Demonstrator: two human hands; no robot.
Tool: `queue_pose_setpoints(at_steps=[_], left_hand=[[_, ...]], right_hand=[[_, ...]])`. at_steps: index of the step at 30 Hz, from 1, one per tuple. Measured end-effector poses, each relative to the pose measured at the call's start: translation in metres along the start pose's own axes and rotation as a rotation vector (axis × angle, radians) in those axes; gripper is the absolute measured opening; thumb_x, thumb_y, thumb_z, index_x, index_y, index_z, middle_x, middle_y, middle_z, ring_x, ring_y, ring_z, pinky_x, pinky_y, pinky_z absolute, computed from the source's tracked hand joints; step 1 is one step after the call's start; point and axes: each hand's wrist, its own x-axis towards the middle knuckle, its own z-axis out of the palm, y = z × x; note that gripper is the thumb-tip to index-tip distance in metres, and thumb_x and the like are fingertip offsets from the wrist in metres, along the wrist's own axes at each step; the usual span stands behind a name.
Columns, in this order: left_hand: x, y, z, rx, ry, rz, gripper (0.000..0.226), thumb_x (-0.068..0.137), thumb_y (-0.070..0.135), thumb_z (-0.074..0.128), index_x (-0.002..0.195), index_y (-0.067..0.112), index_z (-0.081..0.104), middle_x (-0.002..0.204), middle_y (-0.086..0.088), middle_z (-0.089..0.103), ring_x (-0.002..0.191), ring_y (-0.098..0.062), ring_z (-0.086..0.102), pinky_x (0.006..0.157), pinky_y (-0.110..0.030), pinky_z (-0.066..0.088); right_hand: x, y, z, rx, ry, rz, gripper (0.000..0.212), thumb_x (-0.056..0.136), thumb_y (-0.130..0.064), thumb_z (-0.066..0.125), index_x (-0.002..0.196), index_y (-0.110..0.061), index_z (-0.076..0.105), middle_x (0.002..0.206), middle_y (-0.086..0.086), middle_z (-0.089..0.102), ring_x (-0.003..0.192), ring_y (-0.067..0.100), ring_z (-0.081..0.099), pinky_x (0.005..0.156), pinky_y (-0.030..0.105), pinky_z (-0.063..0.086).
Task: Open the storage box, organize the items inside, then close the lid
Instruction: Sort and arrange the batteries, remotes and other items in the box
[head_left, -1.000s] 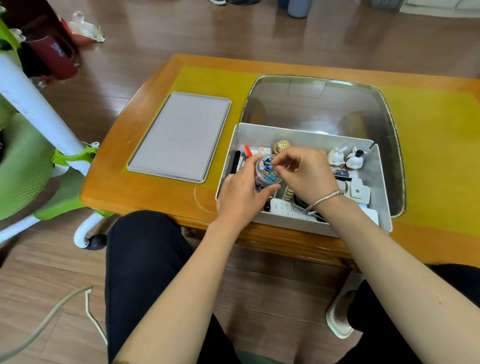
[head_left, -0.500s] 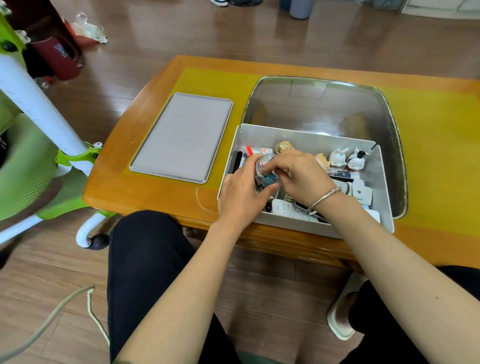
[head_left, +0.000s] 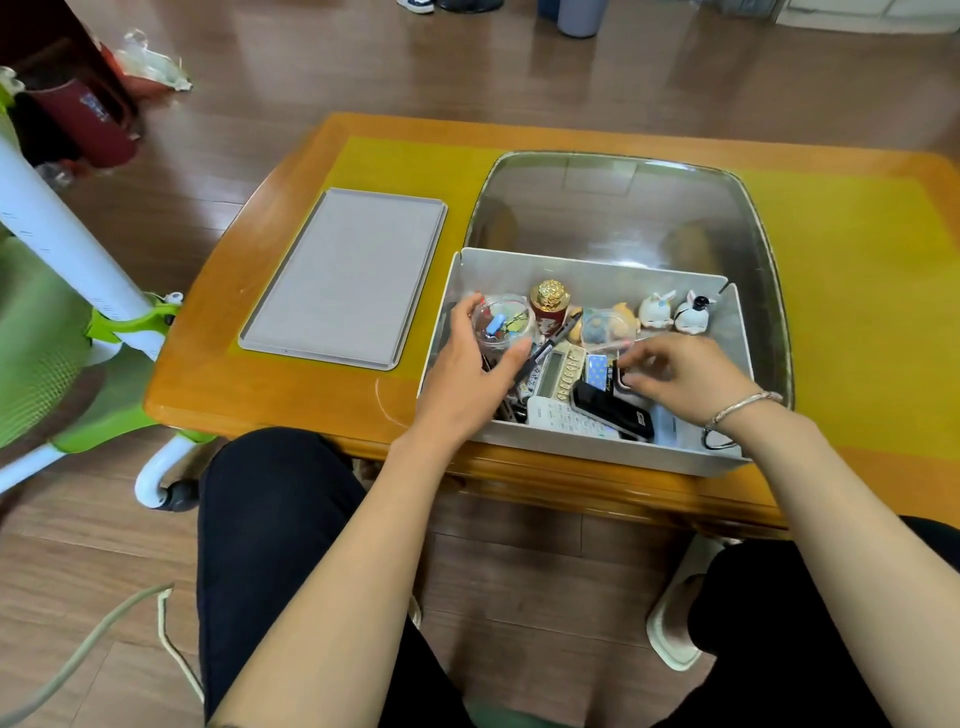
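The grey storage box (head_left: 597, 275) stands open on the wooden table, its grey lid (head_left: 345, 278) lying flat to the left. My left hand (head_left: 470, 366) grips a clear round jar of small coloured items (head_left: 501, 322) at the box's left end. My right hand (head_left: 680, 374) hovers over the box's right half with fingers curled, fingertips by a small dark item; whether it holds anything is hidden. Inside lie a gold-capped red bottle (head_left: 549, 306), a second clear jar (head_left: 605, 330), two white figurines (head_left: 672, 312), a calculator (head_left: 558, 371), a white remote (head_left: 569, 418) and a black device (head_left: 613, 410).
A glass inset (head_left: 623, 208) in the yellow tabletop lies behind the box. A green and white chair (head_left: 78, 291) stands to the left, with a cable (head_left: 104, 629) on the floor. My knees sit under the table's near edge.
My two hands were together on the clear jar in the box's middle. Now the left hand has carried the jar to the left end and the right hand has moved right, uncovering the items between.
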Motion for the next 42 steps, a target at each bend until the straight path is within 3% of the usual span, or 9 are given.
queue_pose_setpoints(at_steps=[6, 10, 14, 19, 23, 27, 33, 39, 42], left_hand=[[0.003, -0.002, -0.002, -0.116, 0.119, -0.045, 0.050, 0.085, 0.040, 0.069, 0.121, 0.026, 0.036, 0.107, 0.018, 0.049, 0.095, 0.008, 0.055, 0.065, -0.005, 0.046], [0.002, -0.006, 0.002, -0.066, 0.218, 0.063, 0.064, 0.078, 0.020, 0.079, 0.117, 0.033, 0.030, 0.121, 0.009, 0.043, 0.110, -0.004, 0.054, 0.078, -0.011, 0.052], [0.004, -0.007, 0.000, -0.070, 0.227, 0.058, 0.065, 0.077, 0.019, 0.079, 0.118, 0.035, 0.031, 0.122, 0.011, 0.043, 0.111, -0.006, 0.053, 0.078, -0.008, 0.050], [0.003, -0.005, 0.001, -0.068, 0.251, 0.064, 0.064, 0.077, 0.023, 0.080, 0.119, 0.034, 0.033, 0.121, 0.011, 0.044, 0.112, -0.007, 0.054, 0.079, -0.013, 0.053], [0.002, -0.005, 0.001, -0.082, 0.274, 0.068, 0.063, 0.076, 0.022, 0.080, 0.119, 0.031, 0.034, 0.120, 0.011, 0.045, 0.112, -0.009, 0.055, 0.077, -0.012, 0.053], [-0.001, -0.002, 0.002, -0.131, 0.326, 0.085, 0.063, 0.076, 0.022, 0.080, 0.119, 0.030, 0.035, 0.122, 0.008, 0.045, 0.112, -0.009, 0.055, 0.074, -0.009, 0.051], [-0.002, -0.001, 0.002, -0.143, 0.372, 0.077, 0.063, 0.078, 0.021, 0.079, 0.124, 0.025, 0.036, 0.125, 0.007, 0.045, 0.113, -0.009, 0.054, 0.073, -0.007, 0.050], [-0.002, -0.003, 0.003, -0.123, 0.362, 0.081, 0.064, 0.078, 0.020, 0.079, 0.126, 0.022, 0.036, 0.127, 0.003, 0.046, 0.115, -0.010, 0.053, 0.073, -0.006, 0.049], [-0.002, -0.003, 0.003, -0.108, 0.357, 0.080, 0.065, 0.078, 0.019, 0.079, 0.127, 0.019, 0.037, 0.127, 0.004, 0.045, 0.112, -0.008, 0.053, 0.071, -0.004, 0.047]], right_hand=[[-0.007, 0.009, 0.005, 0.071, -0.156, 0.068, 0.024, 0.081, -0.025, 0.072, 0.104, -0.019, 0.068, 0.099, -0.004, 0.067, 0.084, 0.008, 0.058, 0.076, 0.017, 0.039], [-0.007, 0.004, 0.013, -0.032, -0.321, 0.060, 0.050, 0.073, -0.034, 0.078, 0.118, -0.019, 0.061, 0.108, -0.003, 0.065, 0.091, 0.011, 0.059, 0.079, 0.018, 0.042], [0.001, -0.007, 0.021, -0.197, -0.365, 0.021, 0.051, 0.074, -0.033, 0.074, 0.119, -0.019, 0.055, 0.109, 0.001, 0.063, 0.099, 0.021, 0.059, 0.087, 0.029, 0.047], [0.016, -0.028, 0.026, -0.330, -0.464, -0.065, 0.022, 0.076, -0.040, 0.065, 0.068, -0.024, 0.052, 0.063, -0.005, 0.051, 0.068, 0.022, 0.052, 0.061, 0.027, 0.044], [0.029, -0.036, 0.031, -0.346, -0.522, -0.079, 0.036, 0.075, -0.041, 0.065, 0.093, -0.010, 0.064, 0.086, 0.006, 0.066, 0.080, 0.025, 0.061, 0.073, 0.034, 0.054], [0.035, -0.038, 0.033, -0.156, -0.401, -0.011, 0.040, 0.070, -0.046, 0.070, 0.086, -0.011, 0.059, 0.080, 0.008, 0.064, 0.073, 0.024, 0.061, 0.062, 0.034, 0.052], [0.048, -0.035, 0.020, 0.197, 0.045, 0.098, 0.035, 0.070, -0.045, 0.075, 0.086, -0.019, 0.058, 0.077, -0.003, 0.059, 0.077, 0.018, 0.056, 0.058, 0.027, 0.043], [0.050, -0.040, 0.015, 0.078, -0.047, 0.034, 0.040, 0.066, -0.053, 0.077, 0.081, -0.021, 0.058, 0.074, -0.002, 0.061, 0.071, 0.019, 0.059, 0.058, 0.029, 0.044], [0.048, -0.036, 0.017, 0.143, -0.032, 0.022, 0.043, 0.066, -0.038, 0.082, 0.099, -0.017, 0.065, 0.087, -0.001, 0.064, 0.077, 0.016, 0.059, 0.073, 0.029, 0.050]])
